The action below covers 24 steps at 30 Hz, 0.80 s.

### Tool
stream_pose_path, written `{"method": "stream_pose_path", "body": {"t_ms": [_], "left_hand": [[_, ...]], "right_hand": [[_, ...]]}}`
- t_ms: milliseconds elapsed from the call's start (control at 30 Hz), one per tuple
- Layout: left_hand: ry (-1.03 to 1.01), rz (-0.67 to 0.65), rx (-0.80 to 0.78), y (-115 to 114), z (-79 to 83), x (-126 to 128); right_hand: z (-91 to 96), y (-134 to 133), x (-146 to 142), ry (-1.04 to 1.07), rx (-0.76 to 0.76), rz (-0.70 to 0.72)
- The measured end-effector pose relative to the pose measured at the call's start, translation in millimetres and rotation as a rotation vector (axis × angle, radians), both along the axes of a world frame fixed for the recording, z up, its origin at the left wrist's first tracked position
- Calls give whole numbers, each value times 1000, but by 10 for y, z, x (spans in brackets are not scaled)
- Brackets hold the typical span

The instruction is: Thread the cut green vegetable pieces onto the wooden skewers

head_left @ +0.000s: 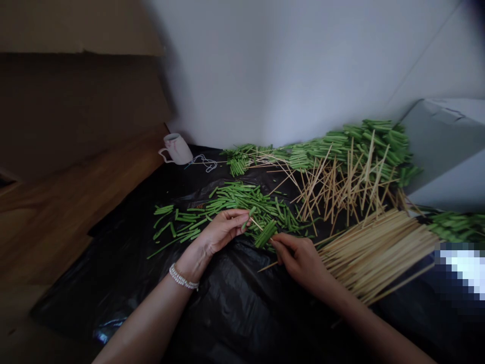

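My left hand [223, 228] pinches a short green bean piece [249, 214] at the tip of a bamboo skewer [265, 233]. My right hand [301, 259] grips that skewer lower down, and several bean pieces [265, 234] are threaded on it side by side. Both hands hover over a black plastic sheet [227, 303]. A loose heap of cut green bean pieces [231, 201] lies just beyond my fingers. A bundle of bare skewers [379, 247] lies right of my right hand.
Finished bean skewers [341, 167] are piled along the white wall at the back right. A white mug [176, 149] lies tipped at the back left by a cord [204, 162]. A grey box [450, 151] stands at right; wooden floor [56, 212] at left.
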State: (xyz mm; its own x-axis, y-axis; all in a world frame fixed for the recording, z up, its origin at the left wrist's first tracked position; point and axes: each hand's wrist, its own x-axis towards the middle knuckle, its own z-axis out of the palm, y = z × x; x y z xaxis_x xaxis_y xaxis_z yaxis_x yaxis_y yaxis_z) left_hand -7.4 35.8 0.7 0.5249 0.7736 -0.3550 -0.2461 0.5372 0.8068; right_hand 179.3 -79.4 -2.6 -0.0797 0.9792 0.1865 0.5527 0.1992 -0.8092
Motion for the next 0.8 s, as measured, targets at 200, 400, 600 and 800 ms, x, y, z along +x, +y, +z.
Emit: {"method": "stream_pose_path", "body": {"t_ms": [200,400,600,800], "left_hand": [[31,17,27,-40,-10,34],[11,-3,30,-55,-20,38],[23,-17,21,-47,-13,31],[54,-17,14,-88,-31,65]], "right_hand": [[-36,7,-2,-8,18,-12],[-24,10,5,22,10,-23],[-35,12,-3,29,23,-22],[-60,-5,-14,21,28,-30]]}}
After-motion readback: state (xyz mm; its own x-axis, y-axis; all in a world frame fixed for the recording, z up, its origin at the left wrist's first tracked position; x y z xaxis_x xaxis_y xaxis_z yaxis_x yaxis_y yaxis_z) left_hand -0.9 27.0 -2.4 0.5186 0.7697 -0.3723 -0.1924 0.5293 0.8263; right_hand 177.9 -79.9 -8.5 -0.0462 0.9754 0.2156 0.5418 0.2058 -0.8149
